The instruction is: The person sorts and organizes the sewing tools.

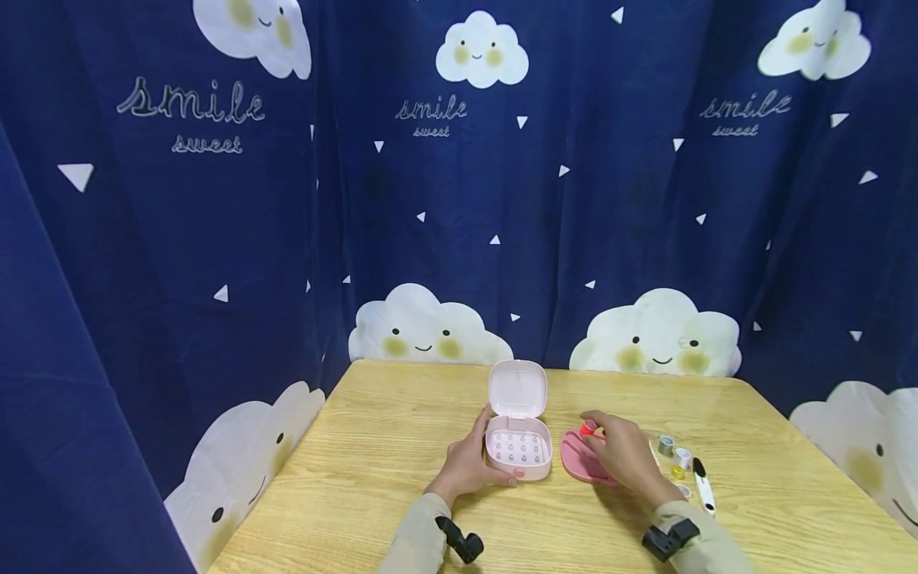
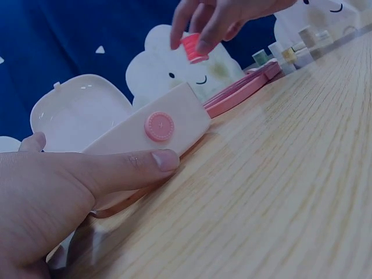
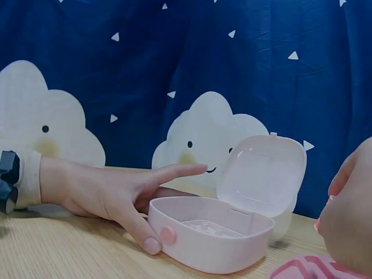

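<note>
A pale pink sewing box (image 1: pixel 518 470) stands on the table with its lid (image 1: pixel 517 388) raised; rows of small pegs show inside. My left hand (image 1: pixel 469 464) grips the box's left side, its thumb along the front near the round pink button (image 2: pixel 159 127). Between the fingertips of my right hand (image 1: pixel 627 452) is a spool of red thread (image 2: pixel 193 48), pinched above a darker pink tray (image 1: pixel 579 461) with compartments. In the right wrist view the right hand hides most of the spool.
Right of the tray lie several thread spools, among them a grey-green one (image 1: pixel 666 446), a white one (image 1: pixel 682 458) and a yellow one (image 1: pixel 677 472). Beside them is a white-and-black thread snipper (image 1: pixel 704 485). A blue cloud-patterned curtain (image 1: pixel 445 199) hangs behind the wooden table (image 1: pixel 402 406).
</note>
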`<state>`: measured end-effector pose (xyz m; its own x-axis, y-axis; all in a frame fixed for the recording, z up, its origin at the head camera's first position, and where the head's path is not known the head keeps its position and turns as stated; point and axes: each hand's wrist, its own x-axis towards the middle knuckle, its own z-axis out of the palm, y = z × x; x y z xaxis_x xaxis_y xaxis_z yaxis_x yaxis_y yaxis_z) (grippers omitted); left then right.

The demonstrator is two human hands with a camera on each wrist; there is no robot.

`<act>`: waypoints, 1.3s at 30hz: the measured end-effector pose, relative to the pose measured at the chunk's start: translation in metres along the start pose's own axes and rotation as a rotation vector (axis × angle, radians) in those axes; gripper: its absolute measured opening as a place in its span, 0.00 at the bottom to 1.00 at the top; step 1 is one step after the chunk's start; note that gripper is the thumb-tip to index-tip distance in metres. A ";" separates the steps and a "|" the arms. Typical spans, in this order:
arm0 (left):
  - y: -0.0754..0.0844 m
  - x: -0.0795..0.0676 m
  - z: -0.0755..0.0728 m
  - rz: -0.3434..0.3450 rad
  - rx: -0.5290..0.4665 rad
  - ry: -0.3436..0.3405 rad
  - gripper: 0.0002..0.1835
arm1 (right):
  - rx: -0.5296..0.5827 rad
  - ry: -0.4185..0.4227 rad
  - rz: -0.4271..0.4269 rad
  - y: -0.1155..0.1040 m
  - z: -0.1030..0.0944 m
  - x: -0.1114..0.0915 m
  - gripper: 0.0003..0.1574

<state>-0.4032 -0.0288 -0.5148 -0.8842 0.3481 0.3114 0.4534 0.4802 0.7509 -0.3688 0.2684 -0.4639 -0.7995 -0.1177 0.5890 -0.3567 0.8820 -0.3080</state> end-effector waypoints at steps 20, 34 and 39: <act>0.000 0.001 0.000 0.006 0.013 -0.010 0.76 | 0.148 -0.112 0.113 -0.025 0.034 0.023 0.19; -0.002 0.000 -0.002 0.090 0.028 -0.001 0.75 | 0.144 -0.117 0.091 -0.038 0.051 0.031 0.18; -0.001 0.001 -0.003 0.069 0.019 -0.018 0.75 | 0.123 -0.139 0.120 -0.040 0.056 0.033 0.19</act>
<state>-0.4046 -0.0309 -0.5134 -0.8487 0.3949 0.3518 0.5156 0.4694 0.7169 -0.4076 0.2043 -0.4740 -0.8956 -0.0848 0.4367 -0.3047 0.8322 -0.4633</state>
